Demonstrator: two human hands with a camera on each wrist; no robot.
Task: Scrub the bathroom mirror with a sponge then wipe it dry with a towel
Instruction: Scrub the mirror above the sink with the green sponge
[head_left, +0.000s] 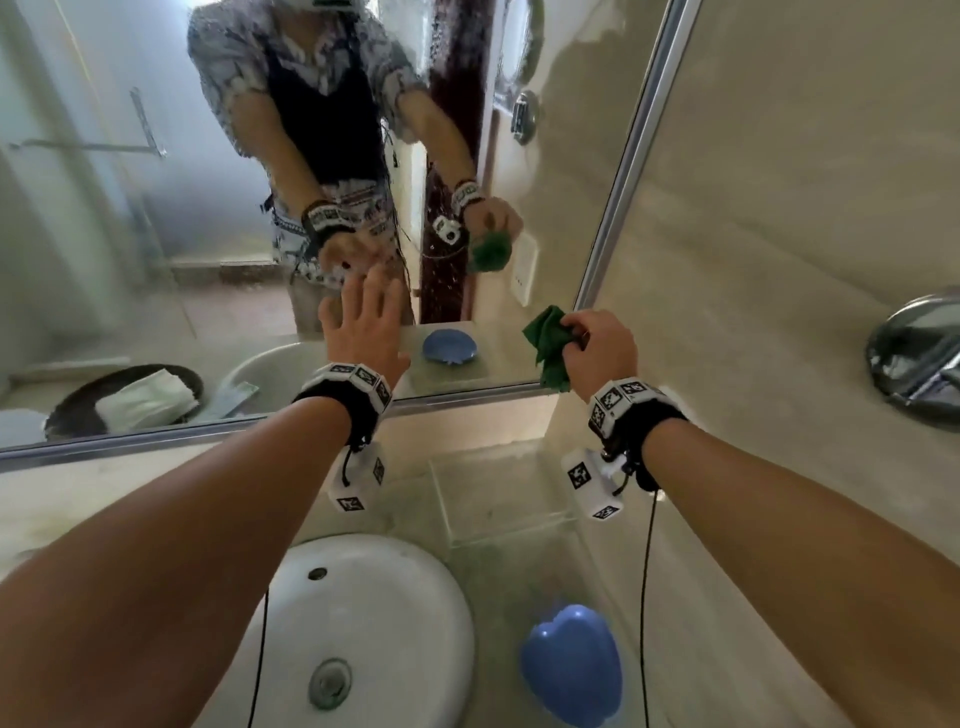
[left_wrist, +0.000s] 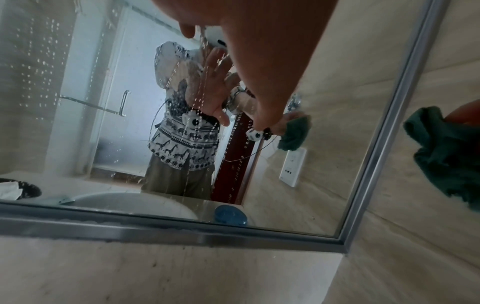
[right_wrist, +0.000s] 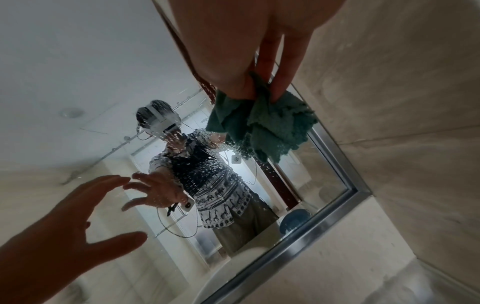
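Observation:
The wall mirror (head_left: 156, 234) (left_wrist: 78, 144) (right_wrist: 78, 82) has a steel frame, and water drops and streaks run down its glass. My right hand (head_left: 597, 345) (right_wrist: 259, 82) grips a bunched green towel (head_left: 548, 348) (left_wrist: 446, 154) (right_wrist: 262, 125) in front of the mirror's lower right corner. My left hand (head_left: 363, 322) (right_wrist: 85, 216) is open with fingers spread, the fingertips at or just short of the glass, left of the towel. It holds nothing. No sponge shows in any view.
A white round basin (head_left: 363, 623) sits below my arms. A blue heart-shaped dish (head_left: 571, 665) lies on the counter to its right, behind it a clear glass shelf (head_left: 498, 493). A chrome fixture (head_left: 919, 353) juts from the right wall.

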